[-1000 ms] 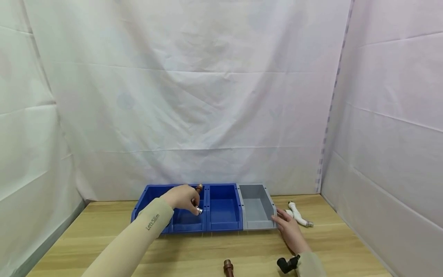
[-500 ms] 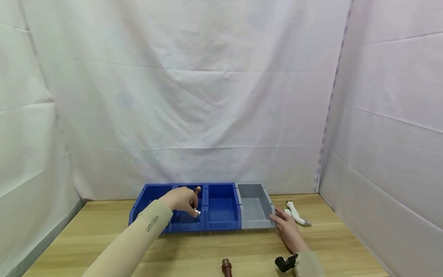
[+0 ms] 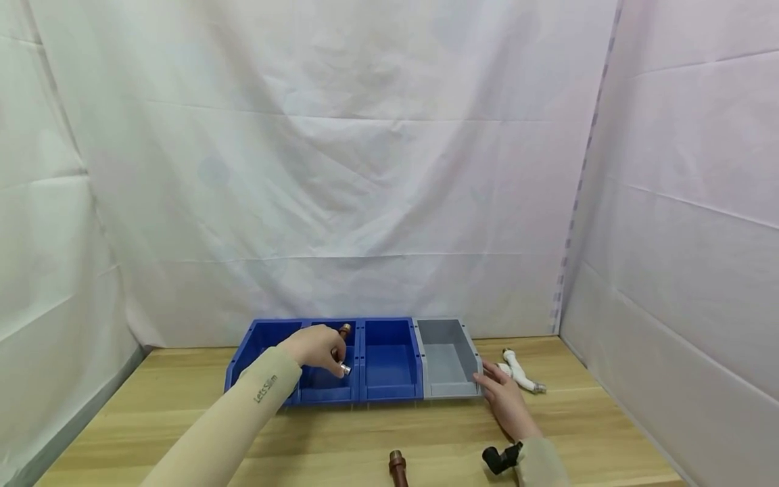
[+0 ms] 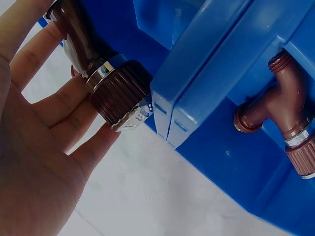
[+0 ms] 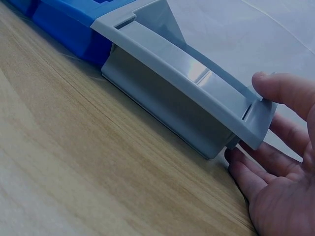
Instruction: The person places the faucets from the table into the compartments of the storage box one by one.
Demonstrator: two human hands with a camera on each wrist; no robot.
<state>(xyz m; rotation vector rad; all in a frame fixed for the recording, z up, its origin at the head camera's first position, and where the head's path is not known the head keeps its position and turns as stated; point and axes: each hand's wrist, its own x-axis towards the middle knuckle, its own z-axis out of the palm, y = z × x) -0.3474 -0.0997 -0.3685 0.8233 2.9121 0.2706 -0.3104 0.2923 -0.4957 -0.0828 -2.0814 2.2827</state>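
My left hand (image 3: 318,346) reaches over the second blue bin (image 3: 328,384) and holds a brown tap (image 4: 120,93) with a ribbed knob between thumb and fingers. In the left wrist view the knob is close to the bin divider. A similar forked brown tap (image 4: 283,105) lies in the neighbouring blue bin. My right hand (image 3: 510,404) grips the right wall of the grey bin (image 5: 167,105). Its thumb is over the rim and the other fingers are against the outer side.
Blue and grey bins stand joined in a row before a white curtain (image 3: 341,189). Right of them lies a white tap (image 3: 517,370) with a metal end. Nearer on the wooden table are a brown tap (image 3: 398,467), cut off by the frame, and a black elbow-shaped piece (image 3: 500,461) beside the right sleeve.
The head view shifts slightly. Both hands keep almost the same places at the bins, with the brown tap still held in the left.
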